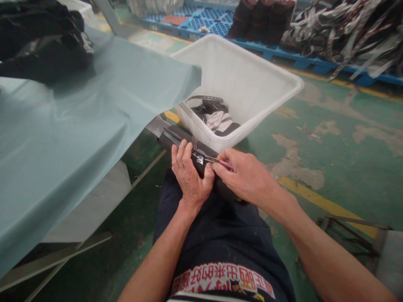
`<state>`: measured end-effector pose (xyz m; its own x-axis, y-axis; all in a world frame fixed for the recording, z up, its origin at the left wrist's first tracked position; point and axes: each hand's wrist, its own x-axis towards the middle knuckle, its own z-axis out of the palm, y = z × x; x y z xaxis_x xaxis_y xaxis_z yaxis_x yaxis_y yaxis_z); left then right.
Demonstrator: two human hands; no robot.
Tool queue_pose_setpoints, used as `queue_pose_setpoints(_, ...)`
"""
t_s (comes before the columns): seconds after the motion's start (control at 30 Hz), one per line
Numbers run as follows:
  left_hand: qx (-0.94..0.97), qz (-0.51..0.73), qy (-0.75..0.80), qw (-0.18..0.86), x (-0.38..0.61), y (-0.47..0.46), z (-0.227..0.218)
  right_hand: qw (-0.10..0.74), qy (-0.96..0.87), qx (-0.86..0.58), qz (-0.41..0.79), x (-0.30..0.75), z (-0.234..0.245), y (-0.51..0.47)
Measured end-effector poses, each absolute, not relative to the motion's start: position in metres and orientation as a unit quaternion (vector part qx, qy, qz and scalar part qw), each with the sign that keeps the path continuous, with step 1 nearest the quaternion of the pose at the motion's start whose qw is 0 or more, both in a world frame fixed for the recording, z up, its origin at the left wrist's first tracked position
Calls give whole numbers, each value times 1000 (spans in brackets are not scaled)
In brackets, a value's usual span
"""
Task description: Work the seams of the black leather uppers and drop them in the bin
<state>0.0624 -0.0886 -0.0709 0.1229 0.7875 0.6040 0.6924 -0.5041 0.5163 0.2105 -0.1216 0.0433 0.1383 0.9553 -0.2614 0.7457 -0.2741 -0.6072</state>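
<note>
Across my lap lies a dark, flattened black piece (204,147), seemingly fabric or leather, with narrow strips and a white mark on it; its exact kind I cannot make out. My left hand (193,178) grips its near side, fingers over the top and thumb toward the right. Pinched between the thumb and fingers of my right hand (245,174) is a slim pointed metal tool with a pink handle (226,164). Its tip meets the black piece beside the white mark, close to my left thumb. The lower part of the piece is hidden behind my hands.
A white plastic bin (267,79) holding dark and pale scraps (218,121) stands just beyond my hands. To the left is a table with a pale blue cover (126,79), bearing a black pile (47,42). Blue pallets (201,21) with stacked strips (346,33) lie behind.
</note>
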Motion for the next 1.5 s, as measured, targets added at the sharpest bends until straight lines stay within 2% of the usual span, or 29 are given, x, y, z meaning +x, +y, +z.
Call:
queue_pose_setpoints(0.4, 743, 460, 482, 60, 63, -89, -71, 170, -583, -738, 294, 209, 41, -119)
queue_pose_setpoints(1.03, 742, 444, 498, 72, 63, -88, -75, 124, -592, -754, 255, 207, 42, -120)
queue_pose_setpoints(1.5, 746, 445, 489, 78, 62, -86, -78, 177, -602, -735, 256, 211, 34, -122)
